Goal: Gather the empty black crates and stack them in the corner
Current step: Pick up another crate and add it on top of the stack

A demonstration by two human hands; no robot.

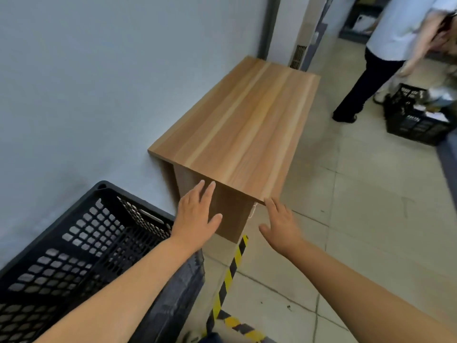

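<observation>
An empty black lattice crate [74, 246] stands at the lower left against the pale wall, beside a wooden desk. My left hand [197, 211] is spread open above the crate's far right corner, in front of the desk's side panel, holding nothing. My right hand [279, 222] is also open with fingers apart, just below the desk's near corner, over the floor. A second black crate [415, 117] with items inside sits on the floor at the far right.
The wooden desk [242, 120] runs along the wall ahead. Yellow-black hazard tape [232, 271] marks the tiled floor below my hands. Another person [385, 45] stands bent over the far crate at the upper right.
</observation>
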